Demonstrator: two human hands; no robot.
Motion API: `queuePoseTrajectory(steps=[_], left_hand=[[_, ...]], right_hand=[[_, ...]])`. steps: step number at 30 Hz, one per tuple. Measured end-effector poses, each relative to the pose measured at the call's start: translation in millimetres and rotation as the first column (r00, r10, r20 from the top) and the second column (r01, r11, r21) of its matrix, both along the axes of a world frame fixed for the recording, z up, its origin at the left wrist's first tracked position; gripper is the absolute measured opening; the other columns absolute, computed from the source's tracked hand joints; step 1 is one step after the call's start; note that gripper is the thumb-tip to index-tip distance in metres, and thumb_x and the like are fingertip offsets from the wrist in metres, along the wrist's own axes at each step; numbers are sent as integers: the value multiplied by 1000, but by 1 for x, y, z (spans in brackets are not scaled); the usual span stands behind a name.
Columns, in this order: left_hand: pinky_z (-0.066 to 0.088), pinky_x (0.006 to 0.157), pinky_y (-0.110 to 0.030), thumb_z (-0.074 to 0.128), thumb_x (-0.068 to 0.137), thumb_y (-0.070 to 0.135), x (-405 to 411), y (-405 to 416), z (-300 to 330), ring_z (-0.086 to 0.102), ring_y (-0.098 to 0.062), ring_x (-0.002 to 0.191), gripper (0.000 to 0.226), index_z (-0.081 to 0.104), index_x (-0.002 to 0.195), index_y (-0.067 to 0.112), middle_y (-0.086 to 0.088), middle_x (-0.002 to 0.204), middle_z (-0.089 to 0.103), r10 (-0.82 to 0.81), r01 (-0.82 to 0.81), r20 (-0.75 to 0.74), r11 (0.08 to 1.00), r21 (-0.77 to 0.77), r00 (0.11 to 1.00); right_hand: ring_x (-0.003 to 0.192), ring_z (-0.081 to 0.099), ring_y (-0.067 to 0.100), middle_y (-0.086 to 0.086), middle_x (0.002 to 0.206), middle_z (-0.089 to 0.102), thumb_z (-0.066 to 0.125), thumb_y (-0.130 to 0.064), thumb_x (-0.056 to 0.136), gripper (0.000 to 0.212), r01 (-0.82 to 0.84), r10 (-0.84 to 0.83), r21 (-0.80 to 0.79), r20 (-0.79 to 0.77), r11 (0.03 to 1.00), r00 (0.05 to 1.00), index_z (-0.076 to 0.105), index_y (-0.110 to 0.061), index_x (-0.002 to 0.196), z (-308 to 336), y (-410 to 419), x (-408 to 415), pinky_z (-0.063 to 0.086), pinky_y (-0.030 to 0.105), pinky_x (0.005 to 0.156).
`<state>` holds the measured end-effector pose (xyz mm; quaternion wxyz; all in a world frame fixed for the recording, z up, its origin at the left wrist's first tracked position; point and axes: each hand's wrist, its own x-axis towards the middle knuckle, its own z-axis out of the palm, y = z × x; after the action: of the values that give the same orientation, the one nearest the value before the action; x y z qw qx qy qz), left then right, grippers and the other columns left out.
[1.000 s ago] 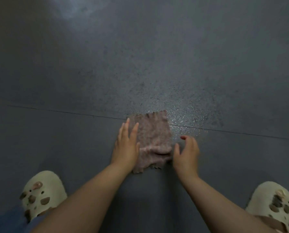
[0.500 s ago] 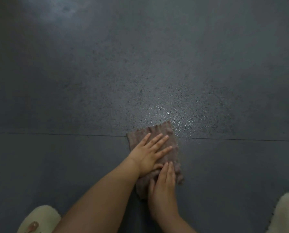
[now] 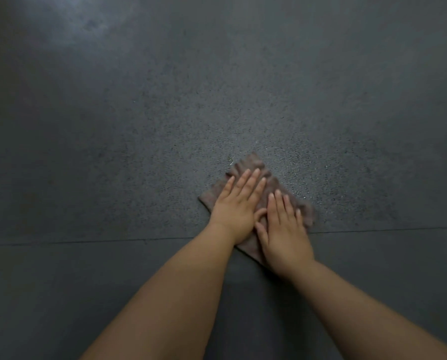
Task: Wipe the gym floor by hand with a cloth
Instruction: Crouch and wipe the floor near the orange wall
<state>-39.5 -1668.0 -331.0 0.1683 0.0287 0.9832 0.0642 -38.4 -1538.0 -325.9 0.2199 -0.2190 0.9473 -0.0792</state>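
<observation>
on the dark gym floor (image 3: 139, 126), just past the seam (image 3: 87, 241), lies a soft brown cloth (image 3: 274, 185). left hand (image 3: 236, 203) and right hand (image 3: 284, 229) press it flat, fingers straight. wet shine at two o'clock. it looks light and floppy; push with flat palms.

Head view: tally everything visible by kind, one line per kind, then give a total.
Bare hands: 2, the left hand and the right hand, both pressing flat
Crumpled brownish-pink terry cloth: 1
Straight seam line in the dark grey speckled rubber floor: 1
Total: 4
</observation>
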Motion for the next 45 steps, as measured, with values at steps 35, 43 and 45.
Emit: queuePoseTrajectory(steps=[35,43,45], left_hand=[[15,106,-57,33,86,47,85,-42,-35,29,-33,134,54,38,137,29,-5,147,36,167,-171,-228,985,0,959],[-11,112,-54,14,97,52,33,-92,-20,-15,-25,146,58,-6,149,35,2,159,-14,411,-410,-1,910,-62,912],[-10,112,-54,1,90,56,63,-85,-18,-18,-23,143,61,-7,146,35,1,158,-15,504,-504,10,863,-20,863]], right_hand=[[136,29,31,10,145,45,35,-50,86,59,-214,193,-45,-280,976,940,39,-22,138,-31,-26,49,14,55,109],[145,-9,29,4,158,-8,-7,-55,76,79,-142,146,62,-58,988,988,5,-30,150,-19,-102,-5,-12,55,107],[143,19,32,8,155,20,15,-52,81,71,-207,208,40,-30,978,978,36,-28,144,-8,-103,18,7,60,105]])
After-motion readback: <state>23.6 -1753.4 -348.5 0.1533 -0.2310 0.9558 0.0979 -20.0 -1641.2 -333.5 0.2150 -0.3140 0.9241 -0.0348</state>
